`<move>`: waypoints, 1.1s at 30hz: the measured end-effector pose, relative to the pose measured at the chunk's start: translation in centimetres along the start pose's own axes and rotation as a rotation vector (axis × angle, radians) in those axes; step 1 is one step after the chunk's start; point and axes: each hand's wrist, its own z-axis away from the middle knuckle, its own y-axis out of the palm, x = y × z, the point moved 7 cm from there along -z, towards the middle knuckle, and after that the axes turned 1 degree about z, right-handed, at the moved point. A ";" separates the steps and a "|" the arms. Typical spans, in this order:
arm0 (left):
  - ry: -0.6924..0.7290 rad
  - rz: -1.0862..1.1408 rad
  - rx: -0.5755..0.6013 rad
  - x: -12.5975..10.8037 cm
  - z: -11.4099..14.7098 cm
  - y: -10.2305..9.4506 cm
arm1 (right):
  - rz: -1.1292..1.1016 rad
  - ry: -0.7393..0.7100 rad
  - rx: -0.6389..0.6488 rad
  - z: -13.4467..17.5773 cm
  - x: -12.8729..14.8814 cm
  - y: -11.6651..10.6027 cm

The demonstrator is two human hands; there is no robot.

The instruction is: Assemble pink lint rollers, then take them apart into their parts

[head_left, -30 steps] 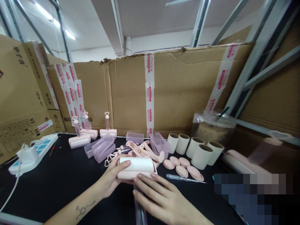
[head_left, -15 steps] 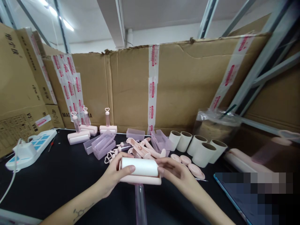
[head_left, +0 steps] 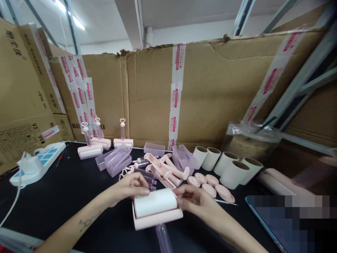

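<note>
A pale pink lint roller (head_left: 158, 219) with a white sticky roll (head_left: 155, 202) in its frame is tilted in front of me. Its clear handle (head_left: 163, 239) points down toward me. Around the roll's right end, my right hand (head_left: 193, 200) is closed, thumb and fingers at the end of the frame. My left hand (head_left: 129, 189) is at the upper left of the roll, fingers loosely bent and apart, its thumb tip near the roll's far edge; whether it touches cannot be made out. Pink roller frames (head_left: 165, 168) lie in a pile just beyond the hands.
White paper rolls (head_left: 235, 174) stand at the right, beside pink round caps (head_left: 209, 190) and a thin metal tool (head_left: 226, 202). Lilac covers (head_left: 117, 160) lie behind. Finished-looking lint rollers (head_left: 123, 142) stand at the back left. A power strip (head_left: 39, 163) is far left; cardboard (head_left: 147, 98) walls the back.
My left hand has loosened from the roller's left end and lifted up and back. The lint roller has tilted and dropped slightly lower in view, while my right hand stays at its right end.
</note>
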 end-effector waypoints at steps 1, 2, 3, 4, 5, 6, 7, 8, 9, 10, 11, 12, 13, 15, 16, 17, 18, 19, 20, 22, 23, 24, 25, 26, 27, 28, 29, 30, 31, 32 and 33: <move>-0.038 -0.041 0.042 0.4 -0.1 0.1 | 0.015 0.012 0.032 0.0 -0.3 0.5; -0.074 -0.079 0.079 0.9 -0.2 0.3 | 0.030 0.021 0.063 0.0 -0.5 1.1; -0.107 -0.118 0.113 1.4 -0.2 0.6 | 0.044 0.030 0.094 0.0 -0.7 1.8; -0.134 -0.159 0.146 1.9 -0.2 1.1 | 0.056 0.037 0.118 0.0 -0.8 2.4; -0.155 -0.201 0.180 2.4 -0.1 1.6 | 0.067 0.043 0.136 0.1 -1.0 2.9; -0.170 -0.244 0.216 2.8 0.0 2.2 | 0.077 0.048 0.152 0.2 -1.1 3.4; -0.175 -0.289 0.246 3.1 0.1 2.7 | 0.085 0.052 0.166 0.3 -1.2 3.8; -0.174 -0.336 0.267 3.3 0.2 3.1 | 0.093 0.052 0.184 0.4 -1.3 4.2; -0.176 -0.380 0.279 3.4 0.4 3.4 | 0.102 0.050 0.202 0.5 -1.3 4.5; -0.190 -0.412 0.291 3.5 0.6 3.7 | 0.114 0.047 0.219 0.5 -1.3 4.7; -0.217 -0.425 0.304 3.6 0.8 3.9 | 0.128 0.047 0.241 0.6 -1.3 4.9; -0.252 -0.419 0.320 3.8 1.0 4.1 | 0.142 0.048 0.260 0.7 -1.2 5.1; -0.287 -0.400 0.334 3.9 1.2 4.2 | 0.158 0.052 0.277 0.8 -1.2 5.3; -0.323 -0.358 0.343 4.1 1.3 4.4 | 0.190 0.058 0.298 0.9 -1.1 5.5; -0.319 -0.346 0.340 4.2 1.3 4.5 | 0.209 0.055 0.301 0.9 -1.0 5.6; -0.304 -0.339 0.335 4.2 1.2 4.5 | 0.233 0.046 0.293 0.9 -0.9 5.6; -0.284 -0.335 0.333 4.2 1.1 4.5 | 0.263 0.033 0.281 0.9 -0.8 5.6; -0.261 -0.330 0.335 4.1 1.0 4.6 | 0.297 0.019 0.266 0.9 -0.6 5.5; -0.242 -0.323 0.340 4.1 0.9 4.6 | 0.333 0.004 0.251 0.9 -0.5 5.4; -0.224 -0.313 0.348 4.2 0.8 4.7 | 0.397 -0.014 0.232 1.0 -0.4 5.2; -0.229 -0.306 0.351 4.3 0.8 4.7 | 0.417 -0.018 0.229 1.0 -0.5 5.2; -0.238 -0.294 0.352 4.4 0.8 4.7 | 0.427 -0.019 0.228 1.1 -0.5 5.1; -0.247 -0.278 0.351 4.5 0.8 4.8 | 0.427 -0.019 0.229 1.1 -0.6 5.1; -0.255 -0.260 0.350 4.6 0.8 4.8 | 0.418 -0.020 0.231 1.1 -0.7 5.0; -0.261 -0.243 0.349 4.6 0.9 4.9 | 0.404 -0.024 0.232 1.1 -0.8 5.0; -0.262 -0.230 0.347 4.7 0.9 5.0 | 0.387 -0.028 0.236 1.1 -0.9 5.1; -0.263 -0.223 0.345 4.7 0.9 5.0 | 0.374 -0.031 0.239 1.1 -1.0 5.1; -0.264 -0.216 0.342 4.7 0.9 5.0 | 0.364 -0.036 0.239 1.1 -1.1 5.1; -0.270 -0.208 0.337 4.7 0.9 5.0 | 0.360 -0.040 0.235 1.1 -1.2 5.1; -0.280 -0.197 0.329 4.8 0.9 5.0 | 0.357 -0.043 0.230 1.1 -1.3 5.2; -0.296 -0.187 0.323 4.9 0.9 4.9 | 0.353 -0.045 0.223 1.0 -1.3 5.2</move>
